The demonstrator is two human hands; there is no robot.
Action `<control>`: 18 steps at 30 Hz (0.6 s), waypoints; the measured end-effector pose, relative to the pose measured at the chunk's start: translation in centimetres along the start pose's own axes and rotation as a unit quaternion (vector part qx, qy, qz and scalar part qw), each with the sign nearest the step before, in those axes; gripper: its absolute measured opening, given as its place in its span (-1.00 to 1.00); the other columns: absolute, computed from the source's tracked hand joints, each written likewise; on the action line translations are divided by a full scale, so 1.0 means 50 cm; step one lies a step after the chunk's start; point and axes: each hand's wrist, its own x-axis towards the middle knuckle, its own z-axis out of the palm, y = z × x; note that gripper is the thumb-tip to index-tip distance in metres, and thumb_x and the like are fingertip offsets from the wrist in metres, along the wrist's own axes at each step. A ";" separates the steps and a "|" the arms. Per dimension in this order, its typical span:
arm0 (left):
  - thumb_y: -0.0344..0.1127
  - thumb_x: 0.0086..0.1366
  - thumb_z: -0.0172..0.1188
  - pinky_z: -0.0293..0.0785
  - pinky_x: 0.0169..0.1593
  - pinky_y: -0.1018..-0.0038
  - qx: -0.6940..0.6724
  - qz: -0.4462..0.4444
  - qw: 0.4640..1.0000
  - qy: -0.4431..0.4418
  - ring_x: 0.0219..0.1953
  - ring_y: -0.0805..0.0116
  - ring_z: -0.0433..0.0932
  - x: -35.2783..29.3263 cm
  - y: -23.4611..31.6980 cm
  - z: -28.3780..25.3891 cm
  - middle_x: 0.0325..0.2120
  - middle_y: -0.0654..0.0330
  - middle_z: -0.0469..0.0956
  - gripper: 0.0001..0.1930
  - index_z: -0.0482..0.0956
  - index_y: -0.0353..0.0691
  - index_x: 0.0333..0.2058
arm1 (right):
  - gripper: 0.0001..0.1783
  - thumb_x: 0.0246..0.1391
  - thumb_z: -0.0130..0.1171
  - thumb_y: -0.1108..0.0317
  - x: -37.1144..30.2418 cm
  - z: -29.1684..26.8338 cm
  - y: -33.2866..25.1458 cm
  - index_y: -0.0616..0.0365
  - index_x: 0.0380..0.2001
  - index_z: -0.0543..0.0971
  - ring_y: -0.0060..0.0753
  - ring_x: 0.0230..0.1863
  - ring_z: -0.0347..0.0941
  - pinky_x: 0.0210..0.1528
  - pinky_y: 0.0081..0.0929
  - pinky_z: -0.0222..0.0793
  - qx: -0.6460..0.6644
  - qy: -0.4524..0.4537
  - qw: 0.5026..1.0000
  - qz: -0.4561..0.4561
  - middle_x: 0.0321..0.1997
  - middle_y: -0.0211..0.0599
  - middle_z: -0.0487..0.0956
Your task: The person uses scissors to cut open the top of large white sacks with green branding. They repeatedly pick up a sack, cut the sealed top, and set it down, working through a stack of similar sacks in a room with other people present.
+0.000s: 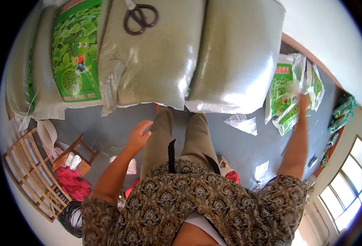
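My left hand [139, 134] hangs in the air beside my left knee, fingers stretched out, holding nothing. Stretched far to the right, my right hand [302, 101] is at a heap of clear and green printed plastic bags [282, 88] on the floor. Motion smears its fingers, so whether they grip a bag cannot be made out. In front of me, large filled clear sacks [156, 61] lie side by side. Dark-handled scissors [139, 18] rest on one of them. Another sack [240, 57] lies to its right, its plastic shining.
A green printed sack [77, 53] lies at the far left. On the left floor are a wooden slatted rack [31, 176], a small wooden stool [82, 158], red cloth [71, 182] and coiled black hose [70, 217]. A clear plastic piece [243, 124] lies on the grey floor.
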 end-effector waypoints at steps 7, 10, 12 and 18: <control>-0.40 0.00 0.03 0.34 -0.19 0.50 -0.057 -0.098 0.992 -0.049 -0.22 0.34 0.41 0.105 0.004 0.208 -0.20 0.12 0.40 -0.60 0.34 -0.23 -0.11 | -0.81 -0.16 -0.06 0.36 0.241 -0.388 0.366 0.15 -0.42 0.46 -0.45 -0.55 0.41 -0.57 -0.41 0.29 -0.136 0.031 0.989 0.043 -0.47 -0.32 0.48; -0.36 0.04 0.03 0.26 -0.09 0.51 -0.125 -0.147 0.981 -0.001 -0.17 0.42 0.35 0.202 -0.002 0.315 -0.18 0.17 0.38 -0.56 0.25 -0.28 -0.05 | -0.63 -0.11 -0.05 0.14 0.135 -0.051 0.519 0.15 -0.26 0.39 -0.40 -0.39 0.37 -0.47 -0.42 0.28 -0.177 -0.073 0.981 0.009 -0.35 -0.32 0.41; -0.28 0.08 0.02 0.22 -0.05 0.52 -0.124 -0.142 0.978 0.085 -0.13 0.45 0.32 0.272 -0.002 0.384 -0.17 0.18 0.37 -0.52 0.19 -0.29 -0.01 | -0.49 -0.08 -0.06 -0.03 0.039 0.119 0.504 0.11 -0.15 0.35 -0.43 -0.29 0.33 -0.44 -0.44 0.25 -0.087 -0.094 0.987 0.100 -0.26 -0.40 0.37; -0.16 0.04 0.12 0.15 0.00 0.52 -0.279 -0.134 0.946 0.099 -0.02 0.38 0.21 0.373 -0.052 0.441 -0.04 0.10 0.24 -0.30 0.02 -0.36 0.07 | -0.25 -0.06 -0.20 -0.22 -0.011 0.333 0.432 0.30 -0.11 0.35 -0.38 -0.11 0.25 -0.06 -0.47 0.12 0.160 -0.118 0.959 0.202 -0.13 -0.25 0.38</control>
